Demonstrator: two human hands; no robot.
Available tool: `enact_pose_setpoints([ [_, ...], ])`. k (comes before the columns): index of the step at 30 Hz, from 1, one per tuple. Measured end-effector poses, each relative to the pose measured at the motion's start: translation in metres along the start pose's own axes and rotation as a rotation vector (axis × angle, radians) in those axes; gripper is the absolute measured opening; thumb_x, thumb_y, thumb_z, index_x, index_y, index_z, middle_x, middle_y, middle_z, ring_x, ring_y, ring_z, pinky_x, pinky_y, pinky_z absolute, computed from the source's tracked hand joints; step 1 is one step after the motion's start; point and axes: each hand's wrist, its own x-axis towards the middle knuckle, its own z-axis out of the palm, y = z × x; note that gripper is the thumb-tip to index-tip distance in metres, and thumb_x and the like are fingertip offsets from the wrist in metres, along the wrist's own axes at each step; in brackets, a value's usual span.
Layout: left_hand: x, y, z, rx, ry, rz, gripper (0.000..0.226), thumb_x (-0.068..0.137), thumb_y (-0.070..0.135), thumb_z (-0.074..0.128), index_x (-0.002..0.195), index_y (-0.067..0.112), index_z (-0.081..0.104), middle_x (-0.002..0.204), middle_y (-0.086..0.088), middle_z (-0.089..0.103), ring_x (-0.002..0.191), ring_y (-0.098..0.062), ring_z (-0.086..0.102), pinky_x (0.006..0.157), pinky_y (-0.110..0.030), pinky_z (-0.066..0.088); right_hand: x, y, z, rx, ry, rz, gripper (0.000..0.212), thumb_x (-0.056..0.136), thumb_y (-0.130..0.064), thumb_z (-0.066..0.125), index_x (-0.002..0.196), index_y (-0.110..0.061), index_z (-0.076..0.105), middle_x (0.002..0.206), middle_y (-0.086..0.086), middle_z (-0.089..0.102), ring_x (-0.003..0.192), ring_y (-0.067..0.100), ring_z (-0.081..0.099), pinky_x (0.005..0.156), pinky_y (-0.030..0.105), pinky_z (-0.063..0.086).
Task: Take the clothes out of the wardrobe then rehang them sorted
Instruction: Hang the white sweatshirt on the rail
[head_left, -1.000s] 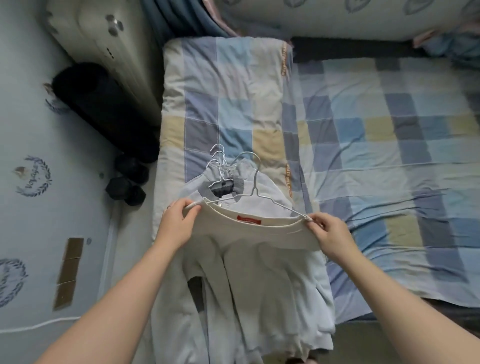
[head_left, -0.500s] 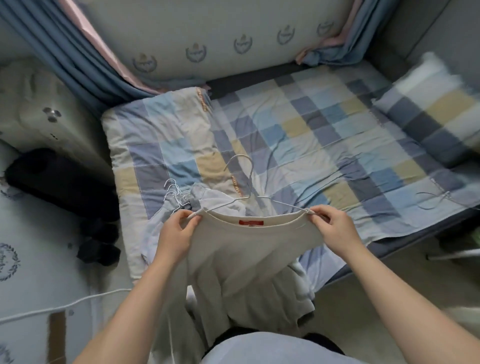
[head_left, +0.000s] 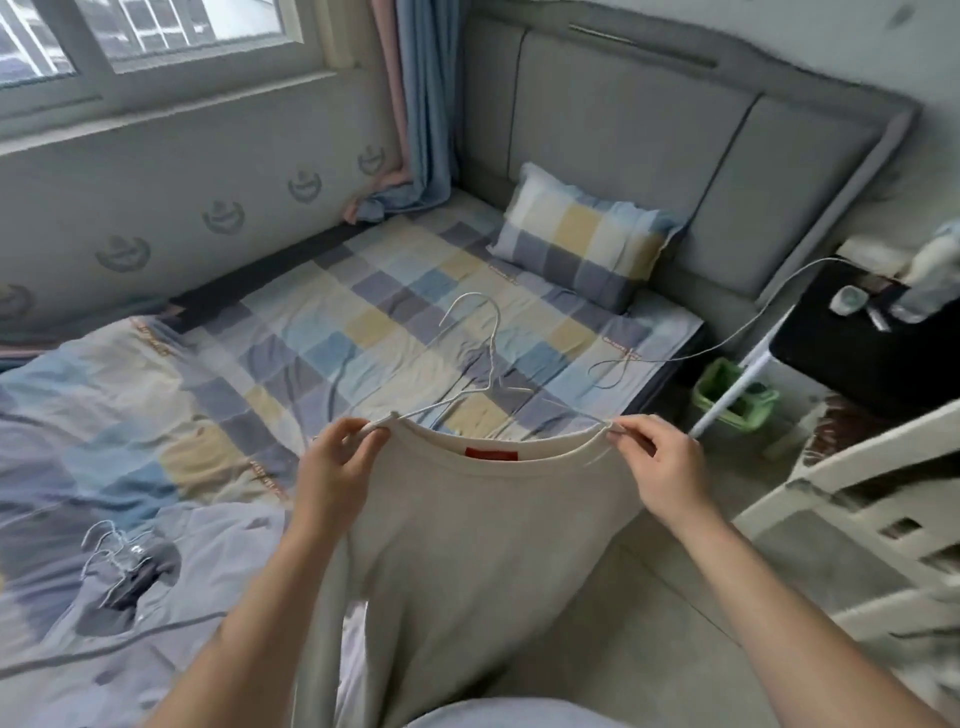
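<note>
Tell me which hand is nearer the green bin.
Right. The right hand pinches the shirt just left of the green bin; the left hand is farther left.

Identify the shirt (head_left: 467, 545) by its plain cream colour and the red label (head_left: 491, 454) at its neck. Its hanger (head_left: 480, 353) is white. You see the sheet (head_left: 363, 312) and pillow (head_left: 582, 244) checked in blue, grey, yellow and white. The headboard (head_left: 649, 130) is grey, the curtains (head_left: 426, 104) blue and pink, the bin (head_left: 727, 395) green. The pale wall (head_left: 182, 182) carries repeated grey crests.
</note>
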Motion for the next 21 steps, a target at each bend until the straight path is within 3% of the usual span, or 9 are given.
enact_pose_setpoints([
  [4, -0.004, 0.071, 0.094, -0.029, -0.08, 0.098, 0.009, 0.089, 0.026, 0.074, 0.086, 0.019, 0.069, 0.076, 0.006, 0.063, 0.072, -0.01, 0.054, 0.068, -0.025, 0.041, -0.006, 0.051, -0.098, 0.006, 0.135, 0.058, 0.006, 0.09, -0.014, 0.069, 0.095, -0.015, 0.073, 0.087, -0.008, 0.069, 0.084, 0.003, 0.062, 0.075, 0.014, 0.048],
  [8, -0.014, 0.144, 0.173, -0.014, -0.206, 0.201, 0.007, 0.089, 0.03, 0.073, 0.087, 0.026, 0.067, 0.077, 0.008, 0.064, 0.073, -0.008, 0.055, 0.064, -0.019, 0.04, -0.022, 0.092, -0.185, -0.065, 0.26, 0.116, 0.01, 0.091, -0.015, 0.069, 0.1, -0.013, 0.073, 0.089, -0.008, 0.068, 0.086, 0.002, 0.063, 0.076, 0.009, 0.047],
  [12, -0.022, 0.202, 0.25, -0.037, -0.383, 0.314, 0.011, 0.089, 0.031, 0.073, 0.081, 0.03, 0.065, 0.077, 0.006, 0.065, 0.072, -0.012, 0.057, 0.063, -0.026, 0.041, -0.042, 0.12, -0.256, -0.153, 0.391, 0.185, 0.013, 0.09, -0.013, 0.069, 0.103, -0.013, 0.072, 0.091, -0.011, 0.066, 0.089, -0.004, 0.062, 0.078, 0.002, 0.042],
  [15, -0.03, 0.242, 0.309, -0.054, -0.519, 0.386, 0.009, 0.09, 0.028, 0.072, 0.085, 0.023, 0.067, 0.077, 0.006, 0.066, 0.074, -0.007, 0.058, 0.064, -0.021, 0.042, -0.054, 0.14, -0.306, -0.223, 0.482, 0.24, 0.014, 0.091, -0.015, 0.068, 0.104, -0.012, 0.072, 0.092, -0.008, 0.067, 0.089, -0.002, 0.062, 0.079, 0.007, 0.046],
  [18, -0.036, 0.284, 0.371, -0.094, -0.647, 0.473, 0.008, 0.091, 0.029, 0.071, 0.086, 0.024, 0.068, 0.082, 0.003, 0.067, 0.079, -0.016, 0.061, 0.065, -0.03, 0.042, -0.063, 0.158, -0.358, -0.287, 0.589, 0.285, 0.013, 0.091, -0.015, 0.067, 0.103, -0.014, 0.072, 0.091, -0.011, 0.067, 0.089, -0.001, 0.062, 0.08, 0.009, 0.047],
  [21, -0.042, 0.339, 0.434, -0.176, -0.76, 0.558, 0.011, 0.091, 0.031, 0.071, 0.088, 0.02, 0.069, 0.08, 0.002, 0.068, 0.078, -0.016, 0.062, 0.066, -0.033, 0.045, -0.065, 0.174, -0.413, -0.349, 0.716, 0.325, 0.009, 0.09, -0.013, 0.07, 0.098, -0.012, 0.073, 0.089, -0.003, 0.069, 0.084, 0.005, 0.063, 0.078, 0.015, 0.048],
])
